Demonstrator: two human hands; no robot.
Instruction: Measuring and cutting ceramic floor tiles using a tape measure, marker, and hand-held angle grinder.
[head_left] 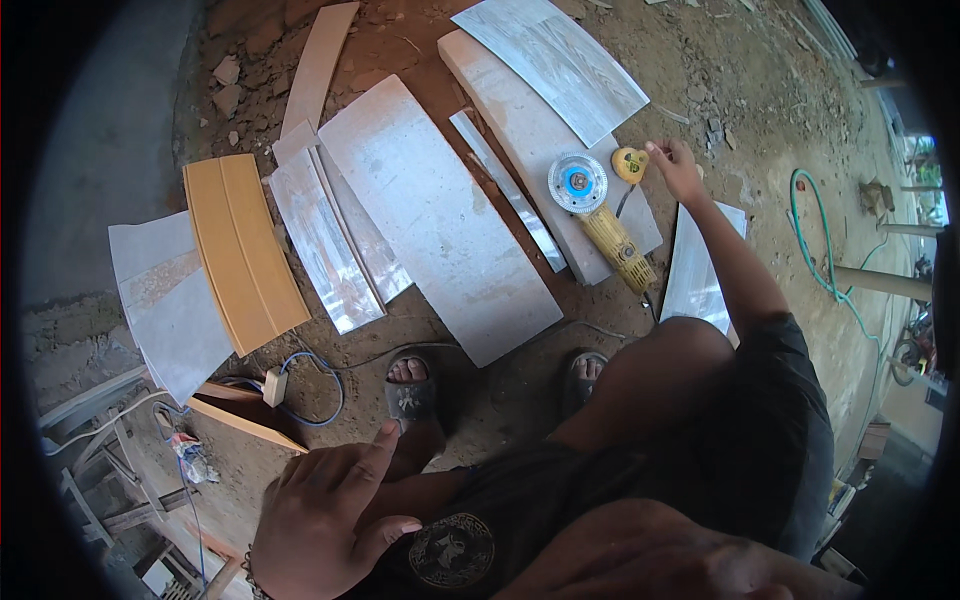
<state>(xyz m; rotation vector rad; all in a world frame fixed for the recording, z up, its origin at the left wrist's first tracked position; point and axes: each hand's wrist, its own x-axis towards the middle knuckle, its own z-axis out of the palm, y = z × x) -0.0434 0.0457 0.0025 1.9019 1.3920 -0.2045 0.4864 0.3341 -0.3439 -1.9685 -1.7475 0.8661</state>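
Note:
My right hand (672,162) reaches to the upper right, its fingers curled at the edge of a small yellow tape measure (629,164) on a thick pale slab (490,95). An angle grinder (620,249) with a yellow body lies there too, its blue-centred disc facing up. At the upper end of that slab rests a grey wood-look tile (550,55). My left hand (350,500) is low in the picture, index finger and thumb apart, with nothing visible in it. A wide pale tile (430,220) lies between my hands, in front of my sandalled feet.
Tile offcuts (160,260) and orange boards (245,250) lie to the left, near a power socket (275,386) with cables. A narrow strip (505,190) lies between the slabs. A green hose (800,230) runs on the right by a pole (885,282). Rubble (227,85) lies behind.

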